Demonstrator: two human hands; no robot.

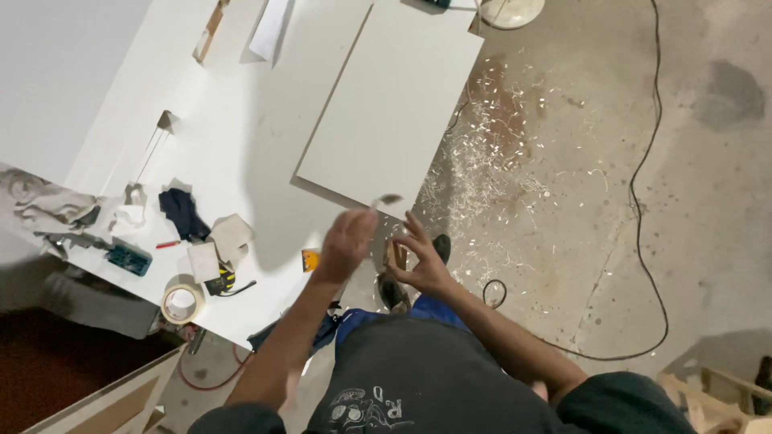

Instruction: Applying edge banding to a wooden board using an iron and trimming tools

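Note:
My left hand (347, 241) is blurred with motion at the near edge of a white panel (394, 96) that lies on the white worktable (241, 137). Its fingers look closed on a thin pale strip (388, 198) that curls up beside the panel's corner. My right hand (418, 261) is just right of it, off the table edge. Its fingers are spread around a small brown wooden block (394, 255) that rests against the thumb. The two hands are a few centimetres apart.
On the table lie a roll of masking tape (182, 303), a yellow and black tape measure (222, 281), a dark blue cloth (183, 213), a teal box (129, 259) and paper pieces (229, 239). Wood shavings (490, 173) and a black cable (643, 177) cover the concrete floor.

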